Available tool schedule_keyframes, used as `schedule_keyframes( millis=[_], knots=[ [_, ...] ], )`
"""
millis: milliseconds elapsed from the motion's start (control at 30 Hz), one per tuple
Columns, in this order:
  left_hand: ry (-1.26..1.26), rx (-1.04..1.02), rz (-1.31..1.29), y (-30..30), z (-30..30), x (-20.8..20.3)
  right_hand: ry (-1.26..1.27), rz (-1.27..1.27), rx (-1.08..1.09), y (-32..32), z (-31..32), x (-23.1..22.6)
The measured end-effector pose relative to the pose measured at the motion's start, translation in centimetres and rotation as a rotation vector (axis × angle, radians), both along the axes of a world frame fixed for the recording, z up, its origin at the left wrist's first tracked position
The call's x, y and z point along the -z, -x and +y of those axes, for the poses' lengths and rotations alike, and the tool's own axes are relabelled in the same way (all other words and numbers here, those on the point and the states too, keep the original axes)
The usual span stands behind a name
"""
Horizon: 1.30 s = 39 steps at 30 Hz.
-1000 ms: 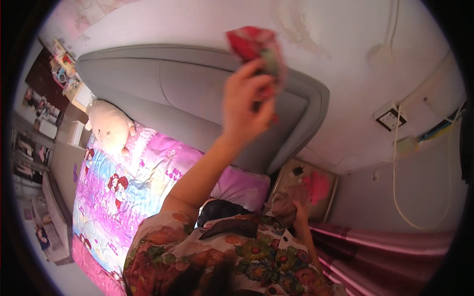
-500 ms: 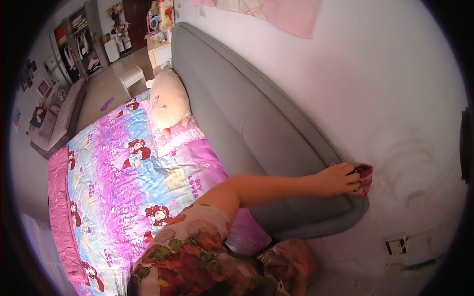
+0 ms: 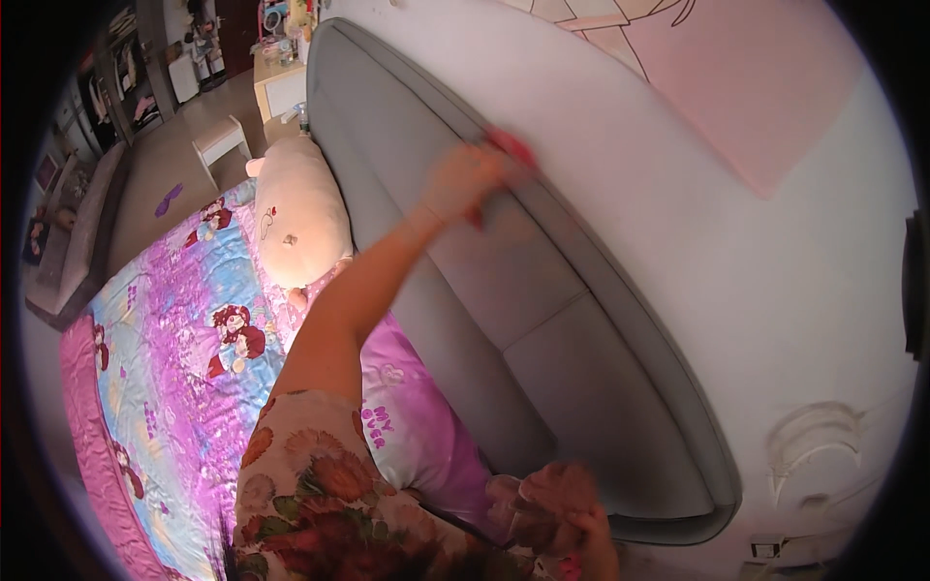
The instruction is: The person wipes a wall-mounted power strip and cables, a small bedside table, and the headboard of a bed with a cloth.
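Observation:
My left hand (image 3: pixel 465 179) is stretched out to the top rim of a grey padded headboard (image 3: pixel 542 320). It is closed on a red cloth (image 3: pixel 511 147) that lies pressed against the rim where the headboard meets the wall. The hand is blurred by motion. My right hand (image 3: pixel 567 508) is low at the bottom edge, near the headboard's near end, with its fingers curled. It is too blurred to show whether it holds anything. A floral sleeve covers my left shoulder.
A bed with a pink and blue cartoon quilt (image 3: pixel 165 329) lies to the left, with a cream plush pillow (image 3: pixel 295 213) and a purple pillow (image 3: pixel 417 426) against the headboard. A white stool (image 3: pixel 221 143) and a bedside cabinet stand beyond. The white wall (image 3: pixel 727 242) has a socket (image 3: pixel 765 550).
My left hand with the red cloth came down from the air onto the headboard's top rim, then slid along it away from me. The view has swung toward the bed's far end.

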<state>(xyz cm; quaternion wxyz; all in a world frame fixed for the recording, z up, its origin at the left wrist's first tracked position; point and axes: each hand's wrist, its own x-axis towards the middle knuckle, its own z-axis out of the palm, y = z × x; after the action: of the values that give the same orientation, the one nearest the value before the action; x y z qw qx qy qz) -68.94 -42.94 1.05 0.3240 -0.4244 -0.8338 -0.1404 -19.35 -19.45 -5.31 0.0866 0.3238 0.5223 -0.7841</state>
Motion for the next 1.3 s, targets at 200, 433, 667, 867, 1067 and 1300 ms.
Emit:
schedule_keyframes(
  millis=[200,433,667,867,1067,1300],
  knots=[
    [-1.113,-0.459,-0.223,7.1,-9.6,0.4,-0.015,0.073,0.013,7.2,-3.6,-5.4],
    [0.015,0.02,0.286,4.5,-2.3,3.1,-0.121,0.039,-0.312,13.2,-1.2,-6.8],
    [-0.899,-0.416,-0.028,12.3,-11.3,-2.3,-0.262,0.15,-1.175,28.0,-7.1,-8.0],
    [-0.065,0.414,0.207,2.2,-0.7,-1.1,-0.217,0.297,-1.405,35.4,-10.0,-1.9],
    [-0.013,0.428,0.257,4.2,-1.6,1.3,-0.354,0.016,-1.408,36.1,-9.4,-0.9],
    [0.42,0.225,0.307,16.5,-11.8,1.2,-0.164,0.033,-1.288,37.2,-11.6,-1.8]
  ],
)
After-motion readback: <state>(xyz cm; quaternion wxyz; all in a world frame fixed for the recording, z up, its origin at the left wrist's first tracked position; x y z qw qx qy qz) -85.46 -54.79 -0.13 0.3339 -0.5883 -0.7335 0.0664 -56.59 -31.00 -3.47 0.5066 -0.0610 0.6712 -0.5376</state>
